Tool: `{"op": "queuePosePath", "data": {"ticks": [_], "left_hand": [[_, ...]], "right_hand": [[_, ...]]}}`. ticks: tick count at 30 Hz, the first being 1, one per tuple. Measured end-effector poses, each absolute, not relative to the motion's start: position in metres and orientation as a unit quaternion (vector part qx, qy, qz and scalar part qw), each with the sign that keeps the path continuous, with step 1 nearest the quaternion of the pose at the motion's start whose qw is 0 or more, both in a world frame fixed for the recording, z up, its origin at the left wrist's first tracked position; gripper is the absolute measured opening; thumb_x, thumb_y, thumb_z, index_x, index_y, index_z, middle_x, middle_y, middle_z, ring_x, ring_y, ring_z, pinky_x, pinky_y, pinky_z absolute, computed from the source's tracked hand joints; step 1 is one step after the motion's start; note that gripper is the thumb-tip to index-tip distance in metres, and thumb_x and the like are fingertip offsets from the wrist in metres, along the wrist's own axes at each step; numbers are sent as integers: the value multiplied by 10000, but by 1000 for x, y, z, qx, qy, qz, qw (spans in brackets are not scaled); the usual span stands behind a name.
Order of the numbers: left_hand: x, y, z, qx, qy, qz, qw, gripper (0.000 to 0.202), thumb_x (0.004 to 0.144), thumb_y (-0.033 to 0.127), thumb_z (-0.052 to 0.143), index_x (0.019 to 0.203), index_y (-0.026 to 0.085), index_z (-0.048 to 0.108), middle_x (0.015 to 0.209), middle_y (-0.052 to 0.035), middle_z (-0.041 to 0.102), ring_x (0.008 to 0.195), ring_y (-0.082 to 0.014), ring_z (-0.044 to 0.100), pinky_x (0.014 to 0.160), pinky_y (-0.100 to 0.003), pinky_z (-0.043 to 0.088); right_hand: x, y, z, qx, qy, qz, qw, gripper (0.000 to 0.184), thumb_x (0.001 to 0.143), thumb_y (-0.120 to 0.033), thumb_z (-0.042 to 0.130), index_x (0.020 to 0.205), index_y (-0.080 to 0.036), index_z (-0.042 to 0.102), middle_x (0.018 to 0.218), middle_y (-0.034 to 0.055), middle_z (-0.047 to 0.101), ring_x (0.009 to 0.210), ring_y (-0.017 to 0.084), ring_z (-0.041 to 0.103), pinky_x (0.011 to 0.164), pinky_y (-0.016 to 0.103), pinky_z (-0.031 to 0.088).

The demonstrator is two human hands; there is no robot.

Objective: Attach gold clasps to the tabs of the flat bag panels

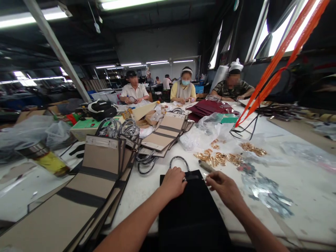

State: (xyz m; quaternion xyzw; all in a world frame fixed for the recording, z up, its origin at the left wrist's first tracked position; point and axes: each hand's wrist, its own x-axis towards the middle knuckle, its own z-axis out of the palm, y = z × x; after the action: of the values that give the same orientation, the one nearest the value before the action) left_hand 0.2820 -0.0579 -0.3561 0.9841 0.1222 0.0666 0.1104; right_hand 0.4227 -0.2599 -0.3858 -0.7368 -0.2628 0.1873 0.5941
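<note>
A black bag panel lies in front of me at the table's edge, with a plastic-wrapped loop handle at its top. My left hand is closed over the panel's upper left part, beside the handle's base. At the upper right corner, my right hand pinches with thumb and forefinger; whatever lies between them is too small to name. A dark cylindrical tool rests just beyond the right hand. Gold-coloured metal fittings lie loose behind it, and flat silvery pieces are spread to the right.
Stacked beige-lined panels with wrapped handles fill the left side, near a jar of yellow liquid. Maroon panels lie farther back. Orange strapping hangs at right. Several people sit across the table.
</note>
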Motion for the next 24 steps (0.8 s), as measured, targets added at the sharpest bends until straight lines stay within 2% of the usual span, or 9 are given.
{"op": "queuePosePath", "data": {"ticks": [3,5,8,12,16,19,24], "left_hand": [[288,-58,-354,985,129,44,109,95,921,245,646,936,189,722,1025,-139,716,1081,-333,645,956,-452,488],[290,-58,-353,982,141,39,120,99,911,250,640,938,192,716,1027,-142,725,1066,-331,655,946,-441,490],[291,-55,-351,972,167,41,158,118,887,262,645,962,205,715,964,-114,746,961,-310,692,876,-409,511],[298,-52,-349,950,184,70,244,181,876,283,646,1029,229,728,942,-56,777,867,-256,717,768,-338,517],[310,-56,-343,923,163,115,330,226,870,326,658,1035,210,760,958,-52,793,859,-222,721,771,-307,528],[320,-64,-340,903,145,137,382,279,867,389,665,1028,196,786,950,-57,802,849,-221,726,771,-307,539],[331,-77,-339,889,121,149,415,345,905,499,640,1032,228,814,924,-32,806,830,-222,726,758,-302,537]], "right_hand": [[400,-243,-399,-686,-275,241,629,335,811,-512,734,965,-223,663,808,25,729,716,224,724,638,332,566],[395,-238,-407,-688,-280,242,624,332,829,-524,711,967,-224,685,835,14,722,679,201,706,634,323,555],[396,-239,-412,-711,-307,252,580,351,868,-518,666,1037,-221,744,826,13,736,715,203,713,694,325,560],[402,-239,-410,-749,-369,218,505,374,844,-402,665,1149,-215,775,819,19,756,756,216,719,710,320,560],[403,-234,-406,-781,-394,139,464,269,877,-388,618,992,-233,806,901,57,773,848,255,720,818,380,549],[392,-228,-401,-781,-414,115,454,248,917,-397,586,922,-262,795,948,64,769,907,278,714,844,405,532],[370,-206,-395,-731,-414,162,518,198,884,-328,592,961,-240,751,963,86,798,897,292,742,816,400,558]]}}
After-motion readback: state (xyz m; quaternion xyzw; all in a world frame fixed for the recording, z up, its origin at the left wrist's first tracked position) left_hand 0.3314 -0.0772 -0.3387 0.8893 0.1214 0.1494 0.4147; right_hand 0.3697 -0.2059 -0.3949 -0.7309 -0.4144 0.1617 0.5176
